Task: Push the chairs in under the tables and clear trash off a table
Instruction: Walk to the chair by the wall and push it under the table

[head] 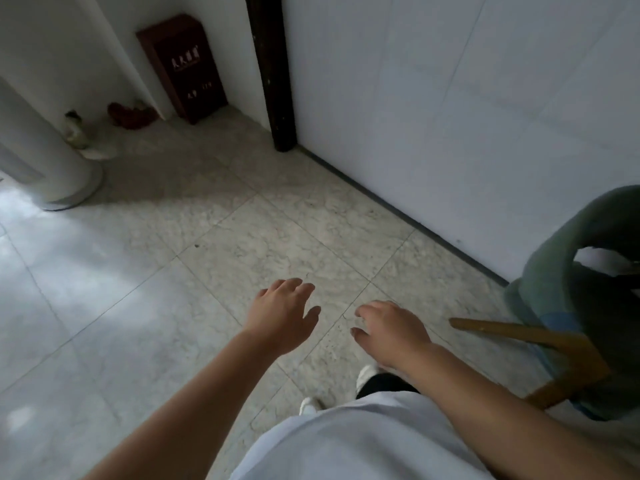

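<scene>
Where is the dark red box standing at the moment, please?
In the head view, the dark red box stands on the floor at the upper left, against the white wall, left of the dark door frame and right of small red items.

1. A green bin (568, 299) stands at the right edge, close to the white wall, only partly in frame. Its rim is rounded and its mouth open, with something pale showing inside.
2. A wooden handle (512, 332) lies tilted across the bin's front, its free end pointing left above the tiled floor.
</scene>
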